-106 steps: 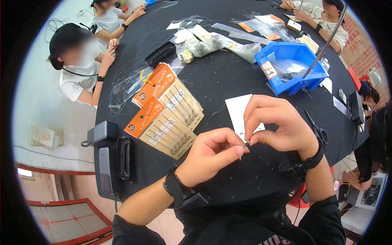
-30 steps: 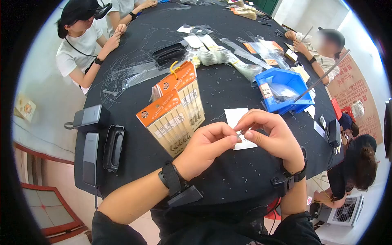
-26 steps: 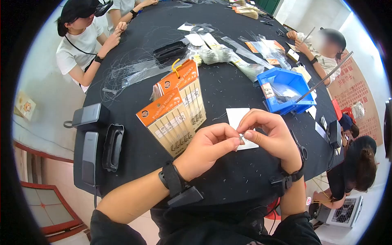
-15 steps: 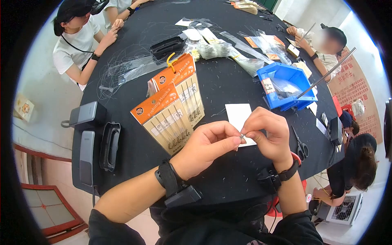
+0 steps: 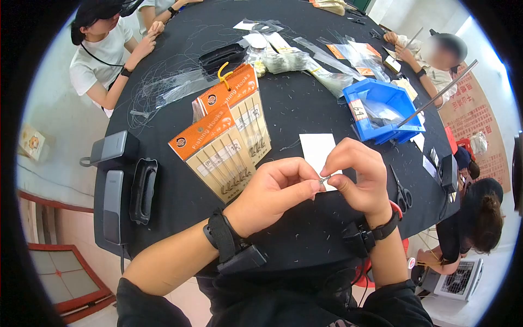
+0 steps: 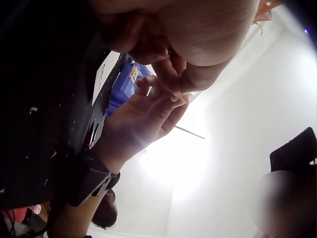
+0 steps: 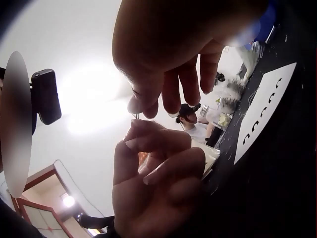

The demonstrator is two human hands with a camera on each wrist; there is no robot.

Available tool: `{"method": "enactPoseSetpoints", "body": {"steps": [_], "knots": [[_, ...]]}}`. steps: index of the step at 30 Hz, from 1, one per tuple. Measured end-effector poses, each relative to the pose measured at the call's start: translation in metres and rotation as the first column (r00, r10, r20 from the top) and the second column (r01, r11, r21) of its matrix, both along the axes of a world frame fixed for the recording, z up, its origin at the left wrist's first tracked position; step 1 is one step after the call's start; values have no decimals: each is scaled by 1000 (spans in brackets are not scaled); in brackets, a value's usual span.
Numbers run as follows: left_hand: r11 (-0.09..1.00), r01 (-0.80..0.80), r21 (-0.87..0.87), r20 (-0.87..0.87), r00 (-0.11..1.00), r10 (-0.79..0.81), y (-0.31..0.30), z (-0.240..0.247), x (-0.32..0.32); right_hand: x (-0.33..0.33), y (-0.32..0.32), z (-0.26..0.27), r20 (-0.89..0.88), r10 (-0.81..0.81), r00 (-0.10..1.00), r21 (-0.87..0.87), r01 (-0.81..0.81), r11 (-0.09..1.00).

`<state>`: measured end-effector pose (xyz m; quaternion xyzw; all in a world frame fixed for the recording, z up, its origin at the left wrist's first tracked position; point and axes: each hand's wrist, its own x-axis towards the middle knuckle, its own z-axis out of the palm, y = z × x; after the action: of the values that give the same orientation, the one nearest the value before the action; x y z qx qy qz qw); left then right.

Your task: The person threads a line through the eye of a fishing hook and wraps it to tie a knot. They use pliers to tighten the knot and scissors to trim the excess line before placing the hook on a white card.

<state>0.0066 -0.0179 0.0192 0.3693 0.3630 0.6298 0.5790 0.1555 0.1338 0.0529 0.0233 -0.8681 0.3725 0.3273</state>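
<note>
Close over the black tabletop in the head view, my left hand (image 5: 275, 192) and right hand (image 5: 364, 175) meet fingertip to fingertip. Thumb and forefinger of each pinch a small thin metal piece (image 5: 325, 179), mostly hidden by the fingers. A bit of it (image 7: 136, 116) shows between the fingertips in the right wrist view. Behind the hands lies a white card (image 5: 316, 148); the right wrist view shows a row of dark hook-shaped marks along this card (image 7: 265, 109). Left of my left hand are orange-topped packets of fishing hooks (image 5: 215, 155), joined by a yellow tie (image 5: 224, 76).
A blue bin (image 5: 381, 135) with plastic bags stands at right, a metal rod rising across it. Scissors (image 5: 403, 195) lie right of my right hand. Power banks (image 5: 113, 204) and a black tray (image 5: 144, 191) sit at left. Tangled line, bundles and a jar (image 5: 257, 57) lie farther back.
My right hand's fingers, arched forward a second ago, have drawn in, and its wrist has shifted left, uncovering the scissors. Both hands keep their pinch on the metal piece. The head view has shifted.
</note>
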Motion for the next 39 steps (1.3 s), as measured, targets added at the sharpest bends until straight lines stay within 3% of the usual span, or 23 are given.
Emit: {"method": "enactPoseSetpoints", "body": {"steps": [12, 23, 39], "knots": [[1000, -31, -6, 7, 1000, 31, 0, -2, 0, -1, -1, 0, 29, -25, 999, -33, 26, 999], [997, 73, -33, -12, 997, -73, 1, -1, -2, -1, -5, -4, -30, -76, 997, 0, 76, 997], [997, 66, -45, 28, 998, -65, 0, 6, -2, 3, 2, 2, 76, -31, 997, -51, 35, 998]]}}
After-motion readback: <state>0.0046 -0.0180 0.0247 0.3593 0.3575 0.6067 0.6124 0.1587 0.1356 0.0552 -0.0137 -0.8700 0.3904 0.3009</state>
